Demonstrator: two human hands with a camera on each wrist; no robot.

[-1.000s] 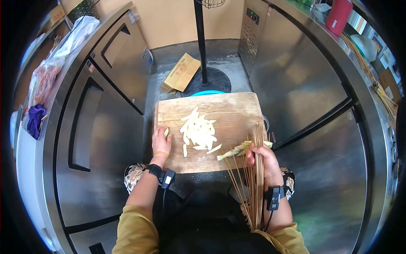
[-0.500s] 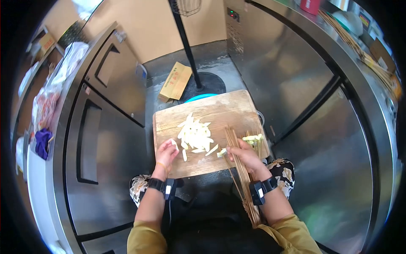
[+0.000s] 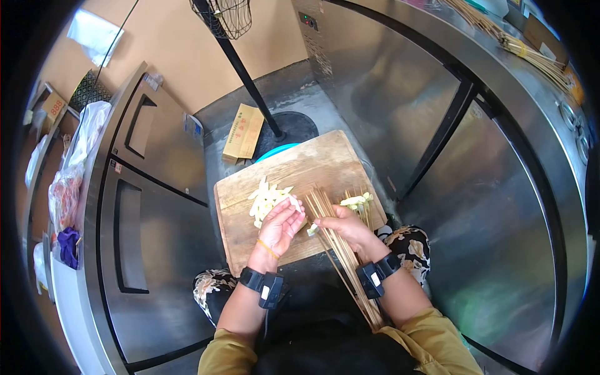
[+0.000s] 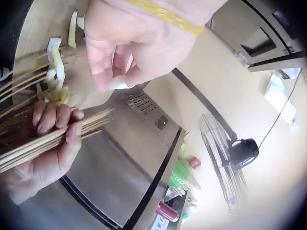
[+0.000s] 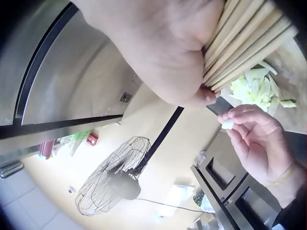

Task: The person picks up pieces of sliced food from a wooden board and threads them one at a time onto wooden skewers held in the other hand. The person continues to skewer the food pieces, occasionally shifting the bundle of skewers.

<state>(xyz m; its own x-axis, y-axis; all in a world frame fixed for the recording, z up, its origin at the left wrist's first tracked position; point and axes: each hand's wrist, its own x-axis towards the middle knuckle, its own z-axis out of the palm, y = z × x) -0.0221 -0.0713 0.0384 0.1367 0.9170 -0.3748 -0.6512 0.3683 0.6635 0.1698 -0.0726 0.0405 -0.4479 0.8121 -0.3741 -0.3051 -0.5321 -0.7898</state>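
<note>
My left hand [image 3: 280,229] pinches a pale vegetable slice [image 5: 227,124] between thumb and fingertips, close to the right hand. A bundle of thin wooden skewers [image 3: 344,256] is gripped in my right hand [image 3: 351,228], its ends reaching past the thumb over the cutting board [image 3: 322,155]. Beyond the right hand's fingers, several skewers bear threaded vegetable slices [image 3: 357,201]. Another small pale piece [image 3: 312,230] shows by the right thumb. A pile of cut pale slices [image 3: 265,199] lies on the board, partly covered by the left hand in the head view.
Steel cabinets [image 3: 156,225] flank the board on the left and right. Past the board are a cardboard box [image 3: 244,132] and a fan's black pole [image 3: 247,81]. More bundled skewers [image 3: 531,55] lie on the right counter, and plastic bags [image 3: 65,197] on the left one.
My left hand has risen from the board's left edge and moved right, bringing a slice close to the skewers. The right hand has shifted left with the bundle. The head view has tilted.
</note>
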